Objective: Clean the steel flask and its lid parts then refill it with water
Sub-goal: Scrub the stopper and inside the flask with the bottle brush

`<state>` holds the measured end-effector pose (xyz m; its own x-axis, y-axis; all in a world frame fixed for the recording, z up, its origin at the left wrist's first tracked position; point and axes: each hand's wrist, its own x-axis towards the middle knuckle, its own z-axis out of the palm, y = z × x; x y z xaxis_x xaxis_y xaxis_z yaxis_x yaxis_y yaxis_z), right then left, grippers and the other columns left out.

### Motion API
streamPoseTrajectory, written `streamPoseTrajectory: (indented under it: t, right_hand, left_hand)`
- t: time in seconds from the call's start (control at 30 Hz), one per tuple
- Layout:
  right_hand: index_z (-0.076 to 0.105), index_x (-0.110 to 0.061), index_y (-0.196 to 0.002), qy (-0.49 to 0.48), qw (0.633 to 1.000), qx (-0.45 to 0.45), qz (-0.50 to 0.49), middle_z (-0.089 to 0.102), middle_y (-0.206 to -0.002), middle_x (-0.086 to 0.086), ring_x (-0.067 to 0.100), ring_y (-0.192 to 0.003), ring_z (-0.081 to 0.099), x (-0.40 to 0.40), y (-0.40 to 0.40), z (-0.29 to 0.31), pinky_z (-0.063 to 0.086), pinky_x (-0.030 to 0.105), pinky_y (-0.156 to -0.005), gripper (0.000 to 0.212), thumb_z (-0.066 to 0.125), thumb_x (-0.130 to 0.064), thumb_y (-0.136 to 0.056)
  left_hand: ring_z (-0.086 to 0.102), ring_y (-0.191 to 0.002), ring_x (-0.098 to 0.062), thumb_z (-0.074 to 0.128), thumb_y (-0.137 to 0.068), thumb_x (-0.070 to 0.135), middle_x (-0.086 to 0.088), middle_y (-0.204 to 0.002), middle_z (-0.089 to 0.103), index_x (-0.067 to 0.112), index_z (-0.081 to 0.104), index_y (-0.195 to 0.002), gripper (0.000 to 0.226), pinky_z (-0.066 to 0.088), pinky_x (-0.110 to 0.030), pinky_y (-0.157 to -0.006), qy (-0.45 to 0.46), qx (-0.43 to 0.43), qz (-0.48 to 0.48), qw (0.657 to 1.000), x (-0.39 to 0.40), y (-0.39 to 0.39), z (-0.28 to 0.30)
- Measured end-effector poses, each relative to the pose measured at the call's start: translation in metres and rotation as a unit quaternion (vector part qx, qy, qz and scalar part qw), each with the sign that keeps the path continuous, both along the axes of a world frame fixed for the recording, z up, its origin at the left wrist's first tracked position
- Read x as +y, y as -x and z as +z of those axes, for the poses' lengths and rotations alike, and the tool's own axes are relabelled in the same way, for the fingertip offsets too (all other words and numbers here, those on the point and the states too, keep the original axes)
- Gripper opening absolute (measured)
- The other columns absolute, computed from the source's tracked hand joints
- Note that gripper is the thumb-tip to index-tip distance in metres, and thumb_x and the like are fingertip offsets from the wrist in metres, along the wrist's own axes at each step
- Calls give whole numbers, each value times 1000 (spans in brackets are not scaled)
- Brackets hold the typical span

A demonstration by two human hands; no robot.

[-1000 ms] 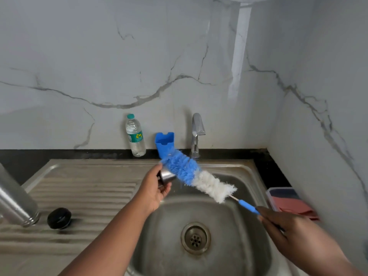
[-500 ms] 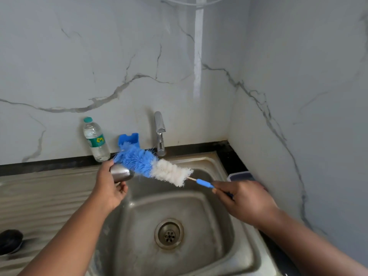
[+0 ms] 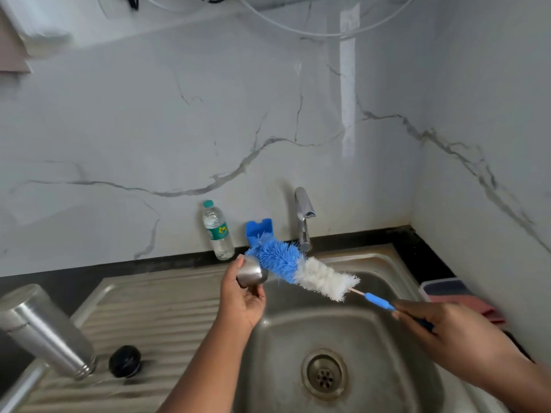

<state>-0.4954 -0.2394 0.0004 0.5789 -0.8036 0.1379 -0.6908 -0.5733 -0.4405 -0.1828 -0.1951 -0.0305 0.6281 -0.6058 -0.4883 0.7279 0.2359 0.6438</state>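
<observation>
A small steel lid cup [image 3: 252,275] is gripped in the left hand [image 3: 243,296], with the fingers curled round its far side and the thumb below it; the cup is held over the rear left edge of the sink basin [image 3: 372,338]. The blue handle of a bottle brush [image 3: 301,268] is clasped in the right hand [image 3: 441,332], whose fingers are folded around the handle's end. The brush is held slanted up to the left across the basin, and its blue bristle tip is seen touching the mouth of the cup, with the white bristles nearer the handle.

The steel flask [image 3: 44,332] is seen on the ribbed draining board [image 3: 167,320] at the far left, leaning in the wide-angle view, its narrower end down on the board. A black stopper [image 3: 125,361] is laid just beside it on the same board. A drain [image 3: 324,374] is set in the basin floor. Behind the basin a tap [image 3: 303,217] is mounted, with a blue holder [image 3: 258,231] and a clear plastic water bottle [image 3: 217,231] stood to its left against the marble wall [image 3: 149,129]. A container with a pink cloth [image 3: 459,296] is placed on the dark worktop [image 3: 417,254] to the right.
</observation>
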Motion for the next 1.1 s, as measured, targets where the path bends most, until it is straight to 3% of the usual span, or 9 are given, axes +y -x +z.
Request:
streamPoseTrajectory:
  t: [0.13, 0.37, 0.47, 0.57, 0.63, 0.73, 0.77, 0.9, 1.1]
  right_hand:
    - [43, -83, -79, -7, 999, -43, -2, 61, -63, -13, 7, -49, 51, 11, 3, 5, 50, 28, -53, 41, 58, -44, -83]
    - [47, -69, -93, 12, 999, -52, -7, 60, -62, -9, 0, -41, 40, 11, 5, -4, 49, 23, -52, 42, 70, -35, -81]
    - [43, -85, -83, 16, 998, -61, -8, 60, -57, -12, 2, -40, 52, 14, 10, -6, 46, 18, -48, 56, 69, -35, -78]
    - [37, -89, -71, -9, 997, -69, -18, 59, -56, -10, 5, -46, 52, 12, 13, -9, 48, 23, -51, 65, 70, -33, -82]
    - [36, -89, -72, -12, 996, -84, -33, 60, -56, -9, 8, -52, 57, 12, 13, -9, 49, 23, -52, 60, 68, -39, -82]
    - [35, -91, -77, -17, 992, -114, -42, 63, -59, -17, 1, -53, 61, 16, 12, -7, 48, 17, -52, 15, 45, -79, -73]
    - [36, -89, -79, -23, 992, -119, -40, 63, -59, -20, -2, -52, 60, 16, 13, -6, 47, 15, -52, 14, 44, -79, -73]
    - [34, -90, -77, 11, 998, -64, -18, 57, -55, -13, 4, -50, 55, 10, 17, -10, 44, 17, -48, 64, 69, -38, -81]
    - [45, -84, -86, -4, 995, -89, -45, 55, -56, -30, -13, -51, 54, 13, 18, -10, 41, 8, -44, 25, 51, -59, -83]
  left_hand:
    - [55, -78, -12, 73, -79, 35, -5, -92, 61, 17, 56, -98, 31, 39, -22, -64, 3, 2, -8, 1000, 2, -4, -1]
    - [60, -88, -26, 61, -76, 25, -16, -101, 62, 7, 54, -117, 45, 45, -32, -73, 65, 55, -21, 996, 5, -3, -10]
    - [60, -98, -30, 62, -66, 22, -18, -108, 62, 6, 57, -116, 53, 49, -35, -78, 78, 44, -29, 996, 6, -3, -11]
    - [62, -88, -26, 61, -68, 25, -16, -98, 66, 6, 58, -108, 45, 47, -32, -78, 59, 35, -60, 996, 7, -3, -13]
    - [58, -78, -20, 59, -75, 30, -11, -88, 65, 7, 58, -106, 39, 40, -28, -71, 25, 30, -68, 997, 7, -4, -15]
    - [54, -75, -20, 56, -79, 32, -11, -87, 64, 8, 57, -106, 36, 37, -29, -68, 23, 35, -76, 996, 8, -4, -17]
    - [55, -77, -22, 55, -79, 31, -13, -89, 64, 7, 57, -106, 37, 38, -29, -69, 29, 37, -83, 995, 9, -3, -16]
    - [59, -77, -24, 61, -75, 35, -16, -91, 63, 6, 60, -106, 43, 42, -30, -70, 49, 33, -88, 994, 8, -1, -10]
    - [58, -80, -17, 73, -61, 67, -6, -98, 64, 19, 64, -106, 67, 48, -28, -67, 52, -1, -48, 997, -3, -3, -14]
